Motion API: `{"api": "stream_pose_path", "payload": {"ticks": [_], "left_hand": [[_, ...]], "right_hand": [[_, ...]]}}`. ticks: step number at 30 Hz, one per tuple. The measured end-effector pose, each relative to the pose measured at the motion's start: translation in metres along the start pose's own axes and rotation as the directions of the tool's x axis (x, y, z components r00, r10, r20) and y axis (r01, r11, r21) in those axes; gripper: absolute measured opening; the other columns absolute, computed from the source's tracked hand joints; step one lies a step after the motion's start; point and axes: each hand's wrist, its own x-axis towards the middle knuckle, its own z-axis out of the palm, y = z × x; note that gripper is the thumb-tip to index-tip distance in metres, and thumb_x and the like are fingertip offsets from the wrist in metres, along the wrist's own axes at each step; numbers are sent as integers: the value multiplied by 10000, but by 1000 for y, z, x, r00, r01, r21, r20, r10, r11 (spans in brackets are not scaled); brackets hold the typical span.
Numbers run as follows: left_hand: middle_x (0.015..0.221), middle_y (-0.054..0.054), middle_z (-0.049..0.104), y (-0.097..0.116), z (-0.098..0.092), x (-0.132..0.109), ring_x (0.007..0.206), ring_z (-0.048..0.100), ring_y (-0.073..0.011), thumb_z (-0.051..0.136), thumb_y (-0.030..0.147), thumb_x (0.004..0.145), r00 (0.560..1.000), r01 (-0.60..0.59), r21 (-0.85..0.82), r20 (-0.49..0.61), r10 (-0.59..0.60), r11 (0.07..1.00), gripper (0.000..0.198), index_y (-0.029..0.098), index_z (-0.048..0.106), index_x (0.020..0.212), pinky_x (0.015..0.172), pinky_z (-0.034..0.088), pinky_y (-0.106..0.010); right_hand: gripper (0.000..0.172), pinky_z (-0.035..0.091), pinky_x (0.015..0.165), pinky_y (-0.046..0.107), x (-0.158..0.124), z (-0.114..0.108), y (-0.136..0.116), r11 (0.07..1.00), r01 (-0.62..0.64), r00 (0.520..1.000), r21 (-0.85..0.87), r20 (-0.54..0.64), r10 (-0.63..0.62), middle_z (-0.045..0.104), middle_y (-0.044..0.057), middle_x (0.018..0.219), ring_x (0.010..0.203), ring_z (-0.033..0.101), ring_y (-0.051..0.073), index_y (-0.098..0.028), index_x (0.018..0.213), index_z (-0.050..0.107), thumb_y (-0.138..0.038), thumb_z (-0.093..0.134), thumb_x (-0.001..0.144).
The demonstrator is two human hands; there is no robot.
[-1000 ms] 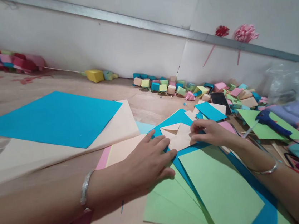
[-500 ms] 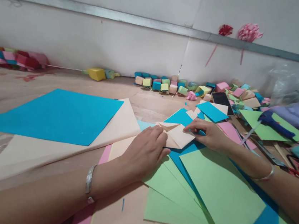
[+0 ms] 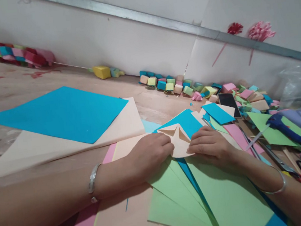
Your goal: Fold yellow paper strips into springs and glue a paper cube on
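Note:
A small cream paper [image 3: 179, 142], folded with an open flap at its top, lies between my two hands. My left hand [image 3: 151, 153] is closed on its left edge, fingers bent. On its right edge my right hand [image 3: 211, 144] grips with fingers pressed together; the thumb is hidden. Beneath are green sheets [image 3: 226, 184] and a blue sheet [image 3: 185, 121]. A large blue sheet [image 3: 64, 115] rests on a cream sheet [image 3: 16, 153] to the left of my hands.
Small folded paper boxes [image 3: 169, 86] line the wall. A phone [image 3: 229, 104], scissors [image 3: 278, 160], a blue glue gun [image 3: 285, 126] and a plastic bag [image 3: 296, 85] are on the right. Two paper flowers [image 3: 261, 31] hang on the wall rail.
My right hand has moved down, from the paper's right corner to its lower right edge. The folded paper has turned, and its flap now stands wider. The view has shifted slightly.

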Motion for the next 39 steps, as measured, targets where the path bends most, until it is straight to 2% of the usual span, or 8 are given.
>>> {"api": "stream_pose_path", "payload": {"ticks": [2, 4, 9, 13, 20, 27, 32, 39], "left_hand": [[799, -49, 593, 0, -1, -1, 704, 531, -161, 429, 24, 843, 997, -20, -18, 71, 21, 1000, 211, 142, 599, 798, 628, 439, -280], [803, -54, 583, 1, -2, -2, 677, 508, -160, 444, 27, 817, 995, -25, -9, 100, 26, 1000, 191, 140, 596, 790, 606, 417, -284], [817, -71, 589, 5, -3, -2, 668, 488, -168, 426, 68, 852, 996, -43, 5, 83, 42, 999, 192, 145, 579, 765, 581, 379, -293], [833, -81, 600, 7, -3, -1, 718, 507, -182, 458, 69, 838, 993, -51, -23, 106, 53, 998, 153, 134, 580, 774, 606, 397, -297], [782, -72, 590, 4, 8, 0, 754, 513, -188, 436, 154, 929, 999, -20, -17, 32, 20, 1000, 252, 130, 579, 723, 648, 406, -312], [742, -45, 574, 6, 4, 2, 639, 479, -144, 439, 274, 953, 998, 62, -121, -25, -65, 991, 343, 141, 568, 664, 590, 377, -286], [759, -50, 611, 4, 6, 5, 725, 548, -169, 482, 272, 919, 987, 141, -165, -54, -152, 976, 278, 144, 577, 691, 623, 405, -278], [749, -39, 601, 2, 10, 5, 720, 533, -169, 532, 198, 865, 988, 85, -203, -111, -109, 976, 145, 145, 587, 742, 610, 388, -272]], "right_hand": [[51, 435, 755, 335, 2, 3, -2, 997, -78, 996, 24, -41, 79, 708, 27, 803, 805, 631, 174, -222, 881, 656, -216, 606, 887], [102, 439, 740, 333, 4, 6, -3, 984, -169, 982, 49, -80, 173, 674, 39, 781, 777, 608, 175, -216, 818, 648, -250, 595, 897], [121, 447, 792, 360, 7, 19, -4, 925, -379, 916, 13, -141, 377, 604, 88, 959, 927, 555, 217, -211, 771, 609, -256, 593, 883], [153, 450, 813, 377, 10, 31, -5, 888, -459, 878, 30, -138, 458, 592, 77, 952, 940, 540, 224, -210, 729, 516, -170, 593, 855], [197, 458, 774, 373, 7, 40, -9, 868, -496, 859, 12, -138, 493, 573, 87, 925, 928, 530, 233, -202, 711, 462, -159, 594, 851], [163, 456, 759, 346, 9, 38, -13, 894, -446, 878, -41, -217, 427, 571, 89, 913, 890, 549, 214, -197, 732, 489, -164, 547, 880], [199, 443, 734, 338, 9, 42, -11, 867, -497, 859, -24, -152, 489, 559, 69, 846, 846, 541, 212, -204, 715, 459, -182, 564, 882], [222, 420, 693, 325, 9, 43, -8, 830, -557, 826, 14, -96, 556, 529, 45, 803, 782, 509, 199, -208, 721, 437, -216, 577, 894]]}}
